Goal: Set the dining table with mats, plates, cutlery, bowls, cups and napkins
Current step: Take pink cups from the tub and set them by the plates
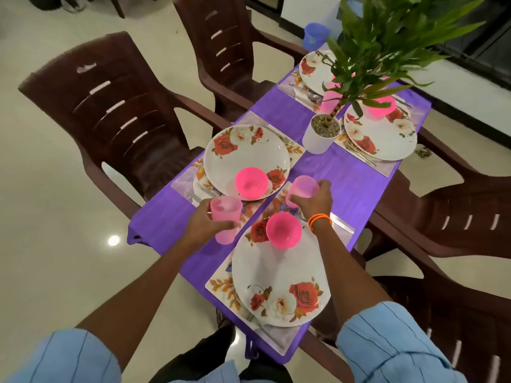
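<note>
My left hand [203,223] grips a pale pink cup [226,217] over the purple cloth, between the two near place settings. My right hand [315,201] grips a second pale pink cup [301,189] just beyond the near plate [279,286]. That flowered plate lies on a mat [221,288] and carries a bright pink bowl [283,230]. To the left, another flowered plate [246,153] holds a pink bowl [251,183], with cutlery [204,189] beside it. Two more set places lie at the far end, one plate [381,136] with a pink bowl [380,106].
A potted plant in a white pot [320,134] stands mid-table, its leaves hiding part of the far settings. Dark brown plastic chairs [110,106] ring the table. A blue bin [315,34] stands on the floor beyond. The purple cloth [354,189] covers the narrow table.
</note>
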